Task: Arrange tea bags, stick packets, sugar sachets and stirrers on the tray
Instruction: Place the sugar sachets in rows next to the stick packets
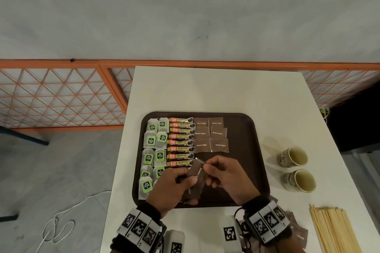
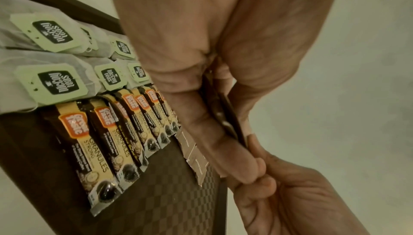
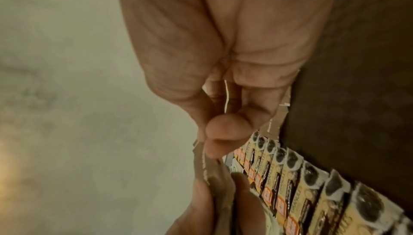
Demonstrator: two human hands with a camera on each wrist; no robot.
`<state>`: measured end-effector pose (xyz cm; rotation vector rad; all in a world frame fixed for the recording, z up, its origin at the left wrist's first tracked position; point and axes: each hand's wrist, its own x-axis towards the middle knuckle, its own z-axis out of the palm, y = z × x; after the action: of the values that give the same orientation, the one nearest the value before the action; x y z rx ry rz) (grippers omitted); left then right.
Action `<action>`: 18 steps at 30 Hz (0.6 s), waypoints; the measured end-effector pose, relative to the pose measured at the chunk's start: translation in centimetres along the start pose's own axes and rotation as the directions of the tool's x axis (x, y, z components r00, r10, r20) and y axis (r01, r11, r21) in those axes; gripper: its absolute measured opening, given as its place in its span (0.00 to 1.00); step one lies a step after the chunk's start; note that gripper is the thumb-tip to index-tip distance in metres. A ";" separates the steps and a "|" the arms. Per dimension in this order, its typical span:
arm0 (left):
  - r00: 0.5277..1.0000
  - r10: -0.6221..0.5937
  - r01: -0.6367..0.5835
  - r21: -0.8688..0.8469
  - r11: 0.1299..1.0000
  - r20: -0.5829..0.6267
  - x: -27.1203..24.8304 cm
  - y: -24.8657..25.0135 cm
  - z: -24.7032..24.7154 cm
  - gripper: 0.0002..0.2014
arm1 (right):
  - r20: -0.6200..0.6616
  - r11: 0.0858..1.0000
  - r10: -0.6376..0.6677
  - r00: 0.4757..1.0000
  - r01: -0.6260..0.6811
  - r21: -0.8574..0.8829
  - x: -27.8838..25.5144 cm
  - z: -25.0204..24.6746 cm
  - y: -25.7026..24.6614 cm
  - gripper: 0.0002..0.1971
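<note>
Sachets [image 1: 196,178] pinched between both hands' fingers [image 1: 207,167].

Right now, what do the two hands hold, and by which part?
The left hand grips the lower part of a small stack of brown sugar sachets; the right hand pinches its top edge.

Brown sugar sachets [image 1: 197,178] held above tray [image 1: 246,129]; six laid flat.

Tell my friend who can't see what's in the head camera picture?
Two hands, left hand and right hand, hold brown sugar packets over a dark tray lined with tea bags, coffee sticks and more sugar.
</note>
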<state>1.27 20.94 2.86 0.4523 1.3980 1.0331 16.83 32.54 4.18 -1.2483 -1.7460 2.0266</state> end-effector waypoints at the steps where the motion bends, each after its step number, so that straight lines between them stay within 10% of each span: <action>1: 1.000 -0.005 0.005 -0.004 1.000 -0.005 0.1 0.0 -0.1 0.06 | 0.000 0.999 0.014 1.000 -0.014 0.032 -0.2 0.0 0.1 0.07; 9: 1.000 -0.005 0.004 0.053 0.999 0.021 -0.1 -0.1 -0.6 0.08 | -0.039 0.995 0.048 0.998 -0.044 0.094 -0.1 0.0 0.8 0.08; 15: 0.996 -0.055 0.041 0.192 0.981 0.068 0.0 -0.7 -0.6 0.10 | 0.193 0.829 -0.008 0.981 0.115 -0.548 0.5 -0.3 0.3 0.06; 18: 0.999 -0.033 0.034 0.245 0.969 -0.006 0.5 -1.0 -0.1 0.06 | 0.168 0.818 -0.040 0.985 0.128 -0.561 1.0 0.5 0.4 0.04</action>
<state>1.39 20.85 1.76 0.6062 1.5368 0.8365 16.03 32.68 3.39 -1.1402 -2.5603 1.6257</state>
